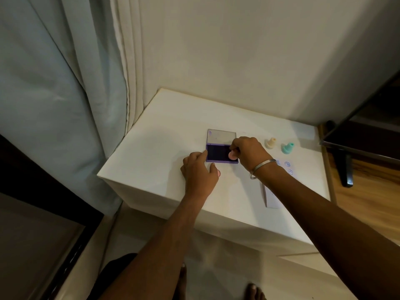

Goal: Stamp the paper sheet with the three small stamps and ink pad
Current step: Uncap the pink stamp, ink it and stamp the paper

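Note:
A purple ink pad (217,154) lies open on the white table (164,135), its clear lid (220,137) folded back behind it. My right hand (249,152) presses a small pink stamp (232,156) onto the dark pad. My left hand (198,169) rests on the table with its fingertips against the pad's left edge. A cream stamp (271,143) and a teal stamp (287,148) stand upright to the right of the pad. The paper sheet (273,200) lies under my right forearm, with blue prints (287,163) showing on it.
A wall and pale curtains (54,94) close off the back and left. A dark TV on a stand (368,131) sits on a wooden surface at the right. My feet (255,292) show on the floor below the table's front edge.

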